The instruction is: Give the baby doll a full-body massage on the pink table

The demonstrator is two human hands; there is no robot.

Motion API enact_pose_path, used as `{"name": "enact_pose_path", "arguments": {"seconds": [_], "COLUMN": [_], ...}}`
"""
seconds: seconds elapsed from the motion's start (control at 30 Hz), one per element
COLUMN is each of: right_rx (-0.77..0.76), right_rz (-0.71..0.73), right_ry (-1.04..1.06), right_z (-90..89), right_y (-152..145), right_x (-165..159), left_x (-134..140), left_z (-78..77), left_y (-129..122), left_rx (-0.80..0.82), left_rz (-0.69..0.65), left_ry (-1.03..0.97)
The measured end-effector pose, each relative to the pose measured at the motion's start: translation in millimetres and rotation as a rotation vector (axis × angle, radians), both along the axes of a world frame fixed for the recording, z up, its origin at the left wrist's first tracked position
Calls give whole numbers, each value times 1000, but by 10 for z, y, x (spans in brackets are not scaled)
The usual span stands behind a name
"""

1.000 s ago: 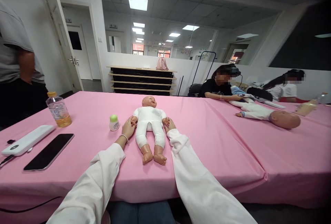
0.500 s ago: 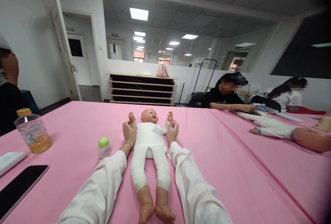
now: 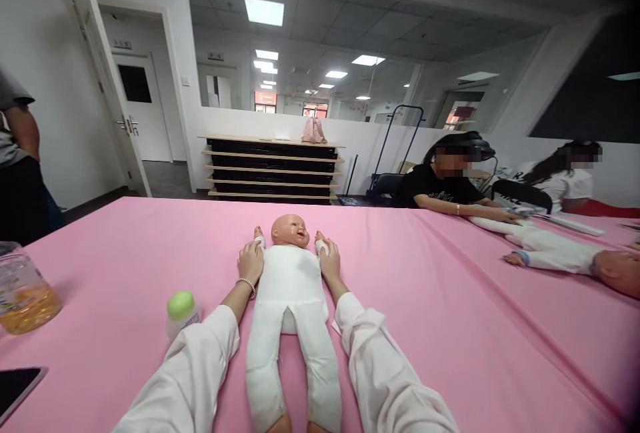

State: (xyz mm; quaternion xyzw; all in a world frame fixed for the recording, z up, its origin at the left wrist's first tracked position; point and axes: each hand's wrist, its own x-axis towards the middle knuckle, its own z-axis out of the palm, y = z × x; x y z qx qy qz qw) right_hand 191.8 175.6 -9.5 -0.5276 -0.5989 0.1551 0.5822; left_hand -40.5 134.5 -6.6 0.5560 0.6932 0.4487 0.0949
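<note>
A baby doll (image 3: 290, 276) with a white cloth body lies on its back, head pointing away from me and face turned a little to the right. My left hand (image 3: 251, 261), a beaded bracelet at its wrist, is wrapped round the doll's arm on the left side. On the other side my right hand (image 3: 330, 261) grips the opposite arm near the shoulder. Both doll hands stick out past my fingers, raised beside the head. The doll's feet run off the bottom edge of the view.
A green-lidded jar (image 3: 181, 311) stands by my left sleeve. Further left are a bottle of amber liquid (image 3: 27, 299) and a phone (image 3: 17, 389). The pink tablecloth (image 3: 425, 326) has creases at right. A co-worker (image 3: 440, 183) handles another doll (image 3: 560, 249) there.
Both hands have shifted from the doll's wrists down to its upper arms, and its forearms sit differently. The camera view has moved closer, pushing the bottle and phone toward the left edge.
</note>
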Motion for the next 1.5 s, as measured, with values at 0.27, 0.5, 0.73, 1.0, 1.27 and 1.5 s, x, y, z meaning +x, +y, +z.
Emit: {"name": "enact_pose_path", "arguments": {"seconds": [0.27,0.5,0.73,1.0,1.27,1.5], "right_rx": [-51,-82,-161,4,420,263], "right_rz": [8,18,-41,-71,-50,-98], "right_ry": [52,65,73,46,-101,15], "right_z": [1,49,12,69,184,101], "right_y": [12,-16,6,-106,-372,-692], "right_x": [18,2,-12,-28,-93,-43], "left_x": [16,11,6,6,58,20], "left_z": [60,59,85,97,118,125], "left_y": [-55,-34,-57,-92,-252,-525], "left_rx": [-56,-60,-75,108,452,538], "left_rz": [-10,5,38,92,105,108], "left_ry": [-41,-40,-85,-268,-156,-166]}}
